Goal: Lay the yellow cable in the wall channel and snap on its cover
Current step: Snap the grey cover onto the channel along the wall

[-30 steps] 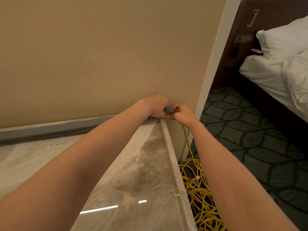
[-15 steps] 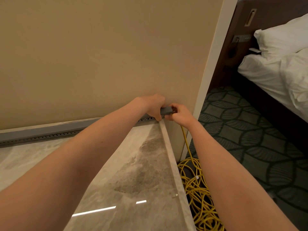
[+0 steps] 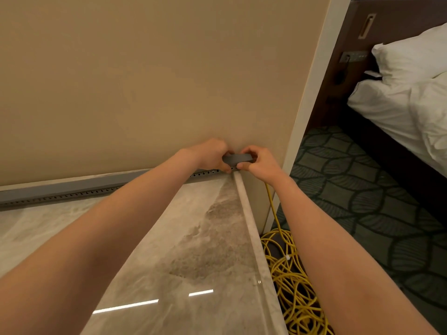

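Two hands meet at the right end of the grey wall channel (image 3: 60, 191), which runs along the wall's foot behind the marble tabletop (image 3: 183, 250). Left hand (image 3: 211, 155) and right hand (image 3: 260, 160) each pinch the grey cover (image 3: 238, 160), its end lifted above the channel. Right of the channel, the yellow cable (image 3: 294, 281) drops from the right hand to a coil on the floor.

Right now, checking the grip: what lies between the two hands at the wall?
In the head view, a short grey cover piece spans between left hand and right hand, both pinching it.
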Motion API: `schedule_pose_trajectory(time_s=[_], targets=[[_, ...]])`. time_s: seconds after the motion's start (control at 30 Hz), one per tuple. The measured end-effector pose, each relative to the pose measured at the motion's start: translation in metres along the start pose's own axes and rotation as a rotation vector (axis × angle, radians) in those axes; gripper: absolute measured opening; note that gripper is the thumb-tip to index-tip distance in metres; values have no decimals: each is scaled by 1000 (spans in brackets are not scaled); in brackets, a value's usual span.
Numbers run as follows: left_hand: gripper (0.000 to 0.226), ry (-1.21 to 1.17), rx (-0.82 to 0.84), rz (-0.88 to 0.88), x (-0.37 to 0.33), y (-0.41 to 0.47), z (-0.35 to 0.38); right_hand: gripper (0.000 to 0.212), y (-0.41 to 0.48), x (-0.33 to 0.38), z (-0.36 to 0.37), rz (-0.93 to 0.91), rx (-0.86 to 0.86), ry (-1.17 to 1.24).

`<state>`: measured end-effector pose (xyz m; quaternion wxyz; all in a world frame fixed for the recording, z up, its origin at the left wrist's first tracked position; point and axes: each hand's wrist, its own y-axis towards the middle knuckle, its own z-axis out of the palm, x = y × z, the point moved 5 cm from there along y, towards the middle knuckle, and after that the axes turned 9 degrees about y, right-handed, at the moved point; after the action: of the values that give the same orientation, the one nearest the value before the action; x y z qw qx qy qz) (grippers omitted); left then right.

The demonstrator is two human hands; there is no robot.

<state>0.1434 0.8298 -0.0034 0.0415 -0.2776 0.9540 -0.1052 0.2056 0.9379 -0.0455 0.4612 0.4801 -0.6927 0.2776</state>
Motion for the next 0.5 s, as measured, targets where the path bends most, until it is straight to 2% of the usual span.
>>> schedule_pose_trajectory(time_s=[0.07, 0.2, 0.33, 0.5], targets=[[36, -1, -18, -26, 9, -7, 6, 31, 2, 3, -1, -22, 6, -77], [29, 9, -42, -70, 21, -15, 12, 22, 1, 13, 6, -50, 80, -214], [28, 62, 3, -63, 17, -17, 6, 17, 3, 22, 11, -69, 136, -414], [36, 176, 73, -87, 10, -17, -4, 21, 2, 36, 20, -77, 209, -652]])
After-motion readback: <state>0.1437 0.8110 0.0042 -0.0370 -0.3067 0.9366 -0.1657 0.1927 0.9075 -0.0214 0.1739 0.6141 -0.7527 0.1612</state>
